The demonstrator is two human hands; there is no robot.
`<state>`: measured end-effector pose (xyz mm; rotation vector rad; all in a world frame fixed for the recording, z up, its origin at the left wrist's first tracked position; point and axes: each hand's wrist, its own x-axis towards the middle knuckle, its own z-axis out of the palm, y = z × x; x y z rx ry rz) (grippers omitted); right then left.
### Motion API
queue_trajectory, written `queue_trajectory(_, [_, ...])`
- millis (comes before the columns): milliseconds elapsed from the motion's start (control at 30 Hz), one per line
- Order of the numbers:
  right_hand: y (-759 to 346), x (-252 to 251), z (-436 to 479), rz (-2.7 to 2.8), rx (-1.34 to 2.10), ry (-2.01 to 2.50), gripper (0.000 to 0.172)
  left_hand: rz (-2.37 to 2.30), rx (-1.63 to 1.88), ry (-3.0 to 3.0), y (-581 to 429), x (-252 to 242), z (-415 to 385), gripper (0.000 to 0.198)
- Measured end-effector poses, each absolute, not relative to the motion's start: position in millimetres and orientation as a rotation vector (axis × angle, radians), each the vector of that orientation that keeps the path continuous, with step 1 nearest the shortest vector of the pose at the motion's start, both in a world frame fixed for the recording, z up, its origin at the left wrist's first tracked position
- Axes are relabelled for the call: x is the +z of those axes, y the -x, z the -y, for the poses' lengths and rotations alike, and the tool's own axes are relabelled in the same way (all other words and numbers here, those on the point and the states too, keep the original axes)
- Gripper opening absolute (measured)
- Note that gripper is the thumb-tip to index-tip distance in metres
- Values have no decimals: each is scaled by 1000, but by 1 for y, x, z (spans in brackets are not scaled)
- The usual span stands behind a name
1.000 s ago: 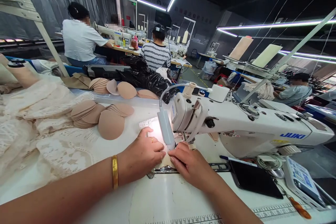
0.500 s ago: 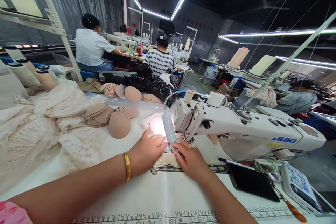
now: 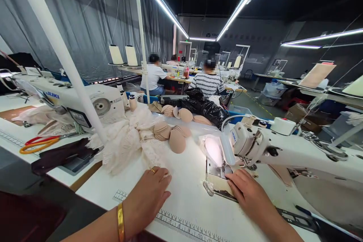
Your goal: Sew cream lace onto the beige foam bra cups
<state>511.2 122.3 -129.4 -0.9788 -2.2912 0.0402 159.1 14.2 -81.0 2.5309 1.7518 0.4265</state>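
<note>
My left hand [image 3: 147, 196] lies flat and open on the white table [image 3: 187, 181], just in front of a heap of cream lace fabric [image 3: 124, 140], holding nothing. My right hand [image 3: 249, 193] rests with fingers stretched out on a beige fabric piece [image 3: 218, 187] lying over the metal plate under the needle of the white sewing machine [image 3: 283, 151]. The machine's small lamp [image 3: 227, 147] lights the spot. A stack of tan round foam cups [image 3: 170, 136] sits beyond the lace.
A printed ruler [image 3: 181, 227] runs along the table's near edge. To the left stands a second sewing machine [image 3: 70, 98] with orange-handled scissors [image 3: 42, 143] and dark cloth [image 3: 62, 155]. A black plastic bag [image 3: 204, 106] lies behind. Other people [image 3: 208, 81] sit sewing at far tables.
My left hand has left the piece at the needle and moved left to the table by the lace. My head has turned left, bringing the second machine into view.
</note>
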Motion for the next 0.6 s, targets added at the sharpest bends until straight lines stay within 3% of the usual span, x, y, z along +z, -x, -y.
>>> queue_trajectory(100, [-483,-103,-95,2355,327,969,22,-1538,513,-2387,-170,-82,5,4])
queue_trajectory(200, [-447,-89,-66,2322,613,1042,21,-1610,457,-2180,-182,-77,6,19])
queue_trajectory(300, [-415,-87,-48,2207,817,1031,38,-1720,283,-2150,-192,-73,-11,33])
queue_trajectory(433, [-400,-97,-42,1896,1132,1012,39,-1698,215,-2287,-199,-68,-33,22])
queue_trajectory(500, [-403,-103,-44,1722,1129,1083,45,-1599,291,-2264,-197,-62,-37,32])
queue_trajectory(600, [-409,-107,-45,1569,1197,1068,68,-1326,575,-1952,-189,-52,-36,44])
